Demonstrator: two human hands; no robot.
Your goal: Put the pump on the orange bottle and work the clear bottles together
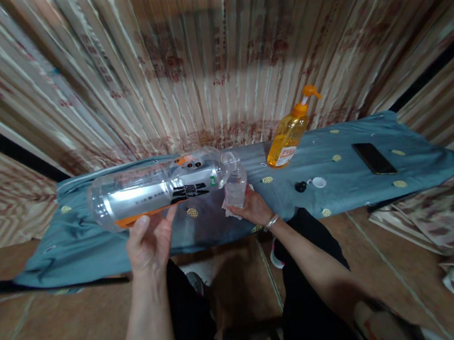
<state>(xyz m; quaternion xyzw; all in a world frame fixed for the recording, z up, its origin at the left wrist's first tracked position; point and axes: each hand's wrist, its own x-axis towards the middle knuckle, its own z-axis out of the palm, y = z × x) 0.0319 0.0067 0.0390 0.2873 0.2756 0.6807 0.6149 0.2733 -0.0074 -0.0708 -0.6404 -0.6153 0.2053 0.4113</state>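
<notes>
A large clear plastic bottle [144,191] with a silver, black and orange label lies tilted almost level, its mouth pointing right. My left hand [149,239] supports it from below, thumb and fingers against the label. At the bottle's mouth is a small clear plastic container [236,186], upright or slightly tilted, with my right hand [254,210] closed around its lower part. Something pale, like a tissue, shows beneath that container. Whether liquid is passing between the two cannot be made out.
On the blue cloth-covered bench [335,144] stands a pump bottle [288,137] of orange liquid. A black cap [300,186] and a white cap [319,182] lie before it. A dark phone [374,158] rests at right. Striped curtain [200,53] hangs behind.
</notes>
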